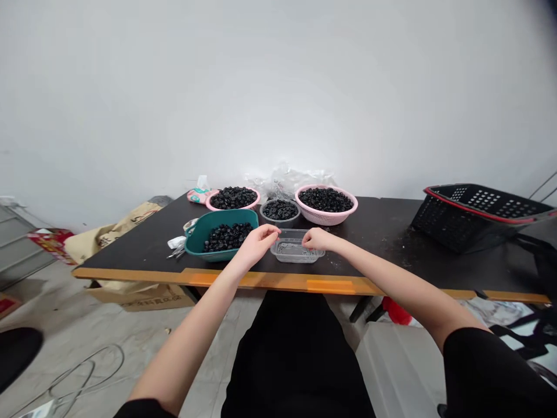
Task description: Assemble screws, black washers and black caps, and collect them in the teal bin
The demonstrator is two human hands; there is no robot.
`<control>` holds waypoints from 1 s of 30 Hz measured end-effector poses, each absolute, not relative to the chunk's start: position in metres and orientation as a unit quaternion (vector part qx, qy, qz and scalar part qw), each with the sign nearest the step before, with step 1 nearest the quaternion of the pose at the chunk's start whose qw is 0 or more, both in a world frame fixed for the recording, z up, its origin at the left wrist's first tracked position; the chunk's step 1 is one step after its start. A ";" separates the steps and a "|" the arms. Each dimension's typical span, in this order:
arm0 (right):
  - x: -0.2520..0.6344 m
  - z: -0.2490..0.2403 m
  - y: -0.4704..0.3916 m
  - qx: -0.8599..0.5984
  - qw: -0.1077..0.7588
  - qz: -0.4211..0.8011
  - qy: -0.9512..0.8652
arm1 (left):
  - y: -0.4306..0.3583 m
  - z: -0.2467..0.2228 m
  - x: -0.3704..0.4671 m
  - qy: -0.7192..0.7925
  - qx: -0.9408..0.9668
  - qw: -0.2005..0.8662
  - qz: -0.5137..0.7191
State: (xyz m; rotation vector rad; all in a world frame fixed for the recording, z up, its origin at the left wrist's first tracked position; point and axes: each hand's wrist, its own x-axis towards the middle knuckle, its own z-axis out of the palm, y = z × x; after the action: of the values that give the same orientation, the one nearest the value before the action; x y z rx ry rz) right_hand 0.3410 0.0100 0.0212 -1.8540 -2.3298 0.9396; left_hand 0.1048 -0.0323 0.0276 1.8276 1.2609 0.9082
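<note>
My left hand (261, 239) is closed in a pinch at the left edge of a clear plastic tray (285, 256); whatever its fingertips hold is too small to make out. My right hand (317, 238) reaches down into the right part of that tray, fingers pressed together among small thin metallic-looking pieces (291, 249) on its bottom. A teal basin (198, 241) with many small black round parts (228, 237) stands just left of my left hand. Behind the tray, a grey round bowl (281, 223) holds similar black parts.
Two pink baskets, one at right (326, 218) and one at left (210, 205), hold more black parts. Clear plastic bags (287, 180) lie against the wall. A black shopping basket (461, 223) stands at the table's right. Metal tools (176, 251) and a tissue pack (198, 195) lie at left.
</note>
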 end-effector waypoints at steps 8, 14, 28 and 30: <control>0.330 0.004 0.028 -0.546 -0.103 0.234 -0.798 | -0.057 0.000 0.089 0.478 0.714 0.386 0.336; 0.331 -0.012 0.037 -0.510 -0.089 0.282 -0.807 | -0.024 0.038 0.117 0.445 0.708 0.380 0.395; 0.361 -0.001 0.046 -0.519 0.313 0.489 -0.628 | 0.043 0.005 0.154 0.418 0.666 0.503 0.359; 0.361 -0.002 0.040 -0.505 0.381 0.504 -0.588 | 0.041 0.008 0.156 0.411 0.647 0.512 0.388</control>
State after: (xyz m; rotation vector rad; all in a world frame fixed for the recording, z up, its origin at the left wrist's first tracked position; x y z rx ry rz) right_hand 0.3610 0.0402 -0.0016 -1.2876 -1.5008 1.2869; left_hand 0.1561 0.0406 0.0079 1.5556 0.9893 0.9341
